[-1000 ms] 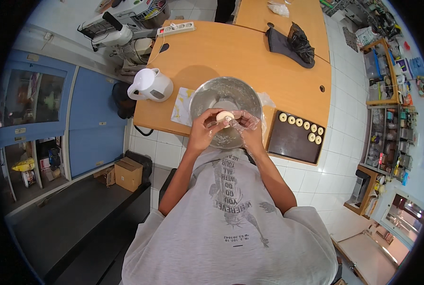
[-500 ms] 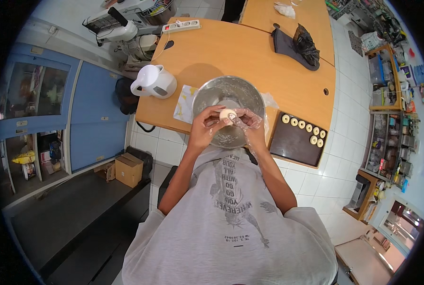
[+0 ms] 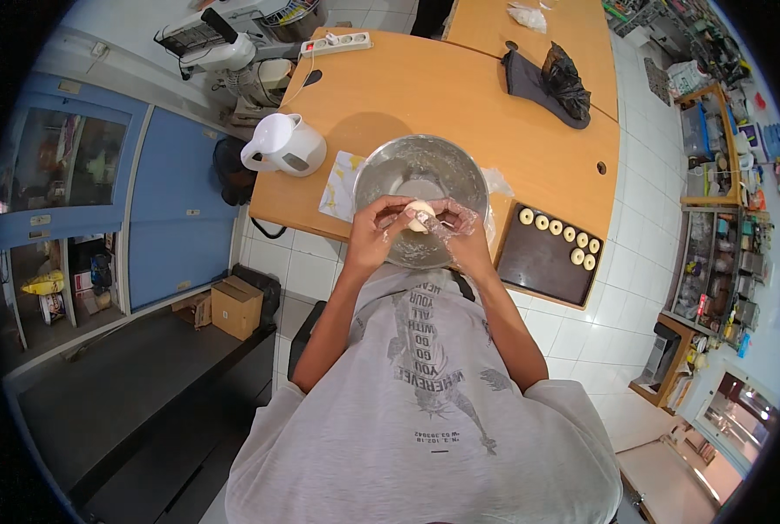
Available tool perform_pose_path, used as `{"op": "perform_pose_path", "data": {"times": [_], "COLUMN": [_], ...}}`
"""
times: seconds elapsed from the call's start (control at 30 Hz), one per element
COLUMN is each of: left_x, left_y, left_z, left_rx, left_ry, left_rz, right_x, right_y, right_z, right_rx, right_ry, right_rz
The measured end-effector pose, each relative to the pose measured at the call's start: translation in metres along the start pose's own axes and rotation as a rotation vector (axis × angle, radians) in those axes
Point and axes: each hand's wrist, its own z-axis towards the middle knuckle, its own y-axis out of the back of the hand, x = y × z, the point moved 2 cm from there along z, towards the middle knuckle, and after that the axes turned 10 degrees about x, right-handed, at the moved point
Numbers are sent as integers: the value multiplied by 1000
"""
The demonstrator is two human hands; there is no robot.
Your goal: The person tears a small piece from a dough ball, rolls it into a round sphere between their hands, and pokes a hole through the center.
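Between my two hands is a small pale piece of dough (image 3: 421,210), held above the near half of a steel mixing bowl (image 3: 480,179). My left hand (image 3: 375,229) is closed on its left side, fingers and thumb curled round it. On the other side my right hand (image 3: 461,230) grips the dough too, its fingers dusted with flour or dough bits. Smears of dough cling to the bowl's inner wall. Several small ring-shaped dough pieces (image 3: 556,227) lie along the far and right sides of a dark baking tray (image 3: 534,262), right of the bowl.
A white electric kettle (image 3: 295,148) stands left of the bowl, beside a patterned sheet (image 3: 337,183). A power strip (image 3: 342,44) lies at the wooden table's (image 3: 442,87) far left edge. A dark cloth (image 3: 529,87) and black plastic bag (image 3: 566,77) sit far right.
My hands still hold the dough over the bowl. The fingers have shifted slightly around it, and the dough looks a little turned.
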Motion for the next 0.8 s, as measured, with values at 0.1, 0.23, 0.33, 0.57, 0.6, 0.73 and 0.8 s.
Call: {"op": "perform_pose_path", "data": {"times": [0.1,0.23,0.33,0.57,0.6,0.73,0.8], "left_x": [4,3,6,-2,-3,-4,-4], "left_y": [-1,-5,-4,6,7,12,12], "left_z": [-1,-1,-2,-3,-2,-1,-2], "left_rx": [-36,-110,-62,8,22,72,66], "left_ry": [-1,-54,-1,3,21,7,14], "left_rz": [-14,10,-37,5,22,65,26], "right_x": [4,-9,-11,1,-2,-8,-7], "right_y": [-2,-1,-3,-5,-4,-3,-5], "right_z": [0,1,-1,0,1,2,1], "right_rx": [44,20,-11,55,54,1,-10], "right_ry": [-51,11,45,-36,-36,9,1], "right_rz": [6,54,129,62,61,-24,45]}}
